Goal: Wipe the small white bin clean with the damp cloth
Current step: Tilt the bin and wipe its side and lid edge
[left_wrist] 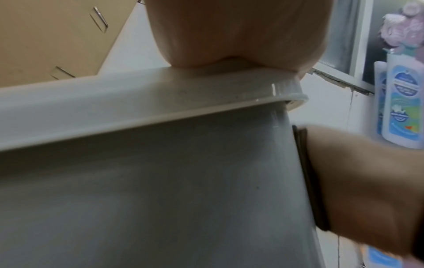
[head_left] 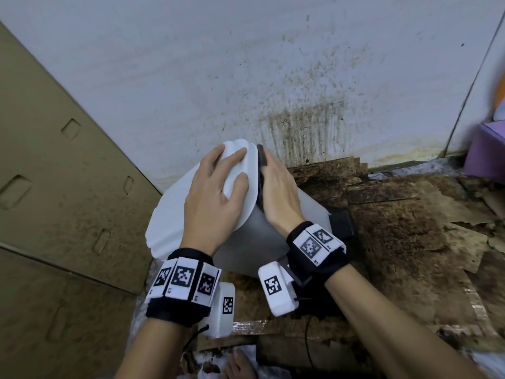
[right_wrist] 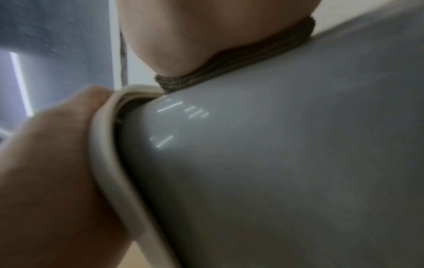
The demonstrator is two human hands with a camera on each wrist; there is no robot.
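The small white bin (head_left: 246,242) stands tilted on the floor by the wall, its white lid (head_left: 169,214) closed. My left hand (head_left: 216,192) lies spread on top of the lid, fingers reaching over its far edge. My right hand (head_left: 278,192) lies flat against the bin's right side just under the lid rim and presses a folded dark brown cloth (head_left: 261,160) onto it. In the left wrist view the cloth (left_wrist: 307,172) is sandwiched between the grey-looking bin wall (left_wrist: 160,199) and the right hand (left_wrist: 367,181). In the right wrist view the cloth (right_wrist: 241,58) sits under the palm, beside the lid rim (right_wrist: 107,163).
A large cardboard box (head_left: 54,187) stands close on the left. Right behind the bin is the stained wall (head_left: 273,77). Worn brown floor covering (head_left: 410,228) spreads to the right, with a purple object (head_left: 486,149) at the far right. The bin's black pedal (head_left: 341,222) sticks out. Bottles (left_wrist: 401,101) stand nearby.
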